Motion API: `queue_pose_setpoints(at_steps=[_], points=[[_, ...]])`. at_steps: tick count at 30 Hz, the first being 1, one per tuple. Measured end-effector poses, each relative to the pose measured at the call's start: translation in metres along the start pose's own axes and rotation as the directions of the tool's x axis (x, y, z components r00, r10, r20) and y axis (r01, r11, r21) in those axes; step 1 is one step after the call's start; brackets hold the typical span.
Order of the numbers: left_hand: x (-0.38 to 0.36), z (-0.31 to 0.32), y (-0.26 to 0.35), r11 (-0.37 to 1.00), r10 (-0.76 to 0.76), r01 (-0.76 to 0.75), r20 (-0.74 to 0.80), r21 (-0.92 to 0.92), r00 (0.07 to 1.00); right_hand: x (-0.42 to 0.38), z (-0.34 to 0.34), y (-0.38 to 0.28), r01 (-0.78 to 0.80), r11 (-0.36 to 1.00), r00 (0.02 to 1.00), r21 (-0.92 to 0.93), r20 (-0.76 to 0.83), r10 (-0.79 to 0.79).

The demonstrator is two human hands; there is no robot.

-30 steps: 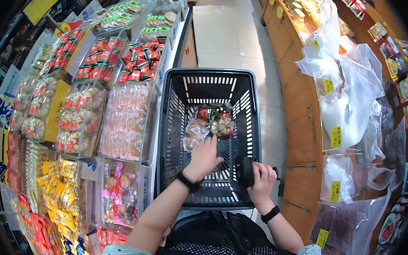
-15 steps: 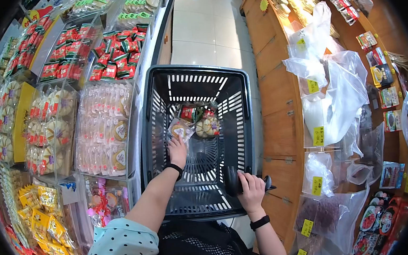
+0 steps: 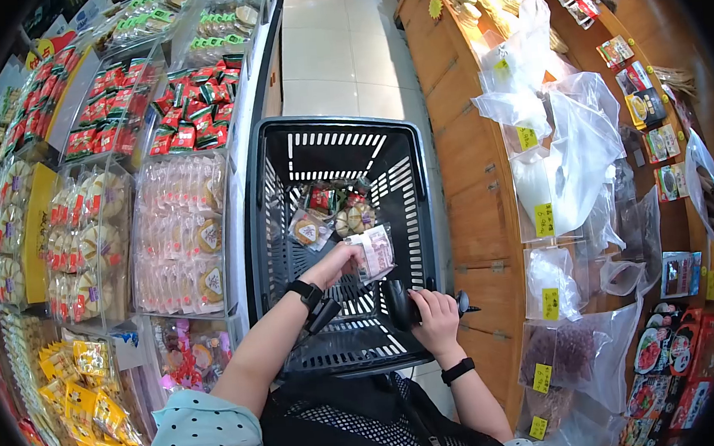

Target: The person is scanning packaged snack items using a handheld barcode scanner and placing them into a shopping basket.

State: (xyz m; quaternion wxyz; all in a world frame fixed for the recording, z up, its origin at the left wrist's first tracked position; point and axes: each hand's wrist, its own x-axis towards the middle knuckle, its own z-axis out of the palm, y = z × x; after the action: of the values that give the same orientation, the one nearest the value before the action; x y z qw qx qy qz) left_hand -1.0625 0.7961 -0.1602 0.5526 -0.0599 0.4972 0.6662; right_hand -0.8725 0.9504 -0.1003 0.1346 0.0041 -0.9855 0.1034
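My left hand (image 3: pixel 343 260) reaches into the black basket (image 3: pixel 255 189) and pinches a clear-wrapped packet (image 3: pixel 373 252) with pale pink printing. Close behind it in the basket lie a wrapped round biscuit (image 3: pixel 307 230), a bag of round pastries (image 3: pixel 355 219) and a red-and-green packet (image 3: pixel 322 199). At the basket's near right corner, my right hand (image 3: pixel 437 321) is wrapped round a black handle (image 3: pixel 398 305). A second black handle (image 3: pixel 322 316) shows below my left wrist.
On the left, shelf bins hold wrapped biscuits (image 3: pixel 177 229), red packets (image 3: pixel 193 110) and yellow packets (image 3: pixel 90 395). A wooden counter (image 3: pixel 468 189) with plastic bags (image 3: pixel 575 164) and yellow price tags runs along the right. Ahead, a tiled aisle floor (image 3: pixel 327 49) stretches away.
My left hand has moved right and nearer from the round biscuit, which stays in the basket, and now holds a pale pink printed packet. My right hand stays on the handle.
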Motion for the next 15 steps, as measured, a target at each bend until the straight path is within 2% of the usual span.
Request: queue_pose_setpoints(at_steps=[3, 6, 8, 11, 12, 13, 15], points=[[-0.006, 0.004, -0.001, 0.999, 0.005, -0.002, 0.068, -0.042, 0.998, 0.002, -0.002, 0.000, 0.033, 0.999, 0.999, 0.023, -0.022, -0.032], [-0.005, -0.001, -0.027, 0.999, 0.040, -0.037, 0.073, -0.039, 0.997, 0.005, -0.002, -0.003, 0.128, 0.989, 0.991, 0.080, 0.024, -0.130], [0.007, -0.002, -0.041, 0.999, 0.030, -0.026, 0.110, -0.035, 0.994, 0.004, -0.002, -0.001, 0.224, 0.970, 0.965, 0.092, 0.119, -0.234], [-0.027, 0.022, -0.015, 0.987, 0.084, -0.073, 0.069, -0.141, 0.994, 0.005, 0.001, -0.002, 0.289, 0.955, 0.934, 0.066, 0.200, -0.296], [-0.030, 0.008, -0.011, 0.997, 0.068, -0.068, -0.004, 0.021, 0.998, 0.007, 0.000, -0.004, 0.252, 0.964, 0.952, 0.081, 0.161, -0.262], [-0.031, 0.008, -0.007, 0.997, 0.069, -0.068, -0.004, 0.021, 0.998, 0.007, -0.001, -0.004, 0.248, 0.965, 0.953, 0.079, 0.161, -0.258], [-0.061, -0.002, 0.011, 0.976, 0.207, -0.215, -0.167, -0.026, 0.964, 0.010, -0.002, -0.006, 0.215, 0.973, 0.970, 0.089, 0.093, -0.223]])
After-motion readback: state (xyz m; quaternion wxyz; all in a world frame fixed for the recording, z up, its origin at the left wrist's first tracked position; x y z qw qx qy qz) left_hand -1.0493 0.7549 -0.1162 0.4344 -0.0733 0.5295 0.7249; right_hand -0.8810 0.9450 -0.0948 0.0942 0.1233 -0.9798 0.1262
